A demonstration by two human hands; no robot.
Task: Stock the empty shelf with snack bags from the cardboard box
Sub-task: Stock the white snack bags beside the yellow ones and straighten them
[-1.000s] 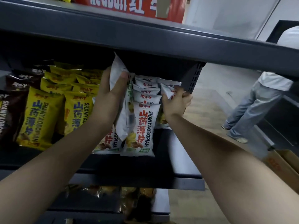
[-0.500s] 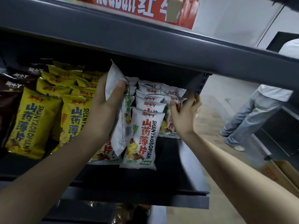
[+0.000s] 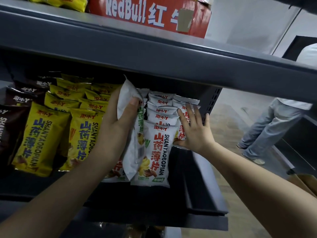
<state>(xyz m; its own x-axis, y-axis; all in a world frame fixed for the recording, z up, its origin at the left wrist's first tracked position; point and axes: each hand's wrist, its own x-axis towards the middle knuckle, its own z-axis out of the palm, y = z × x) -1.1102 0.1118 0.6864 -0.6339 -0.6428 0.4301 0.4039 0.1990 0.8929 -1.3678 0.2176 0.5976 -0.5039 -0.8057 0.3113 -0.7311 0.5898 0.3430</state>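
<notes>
On the dark shelf (image 3: pixel 202 191) stand rows of white snack bags (image 3: pixel 158 150) with red lettering. My left hand (image 3: pixel 115 127) grips one white bag (image 3: pixel 127 100) turned edge-on, thumb across its top, at the left side of the white row. My right hand (image 3: pixel 193 131) lies flat with straight fingers against the rightmost white bag (image 3: pixel 186 103), beside the shelf's perforated end panel (image 3: pixel 211 103). A corner of the cardboard box (image 3: pixel 305 182) shows at the lower right.
Yellow bags (image 3: pixel 42 134) and dark brown bags (image 3: pixel 10 117) fill the shelf's left part. The upper shelf (image 3: pixel 154 54) carries a red RedBull carton (image 3: pixel 149 14). A person in jeans (image 3: pixel 271 131) stands in the aisle to the right.
My right hand has opened from a curled hold on the right bag's top and slid down flat against it. The view has moved closer and lower. My left hand keeps its bag.
</notes>
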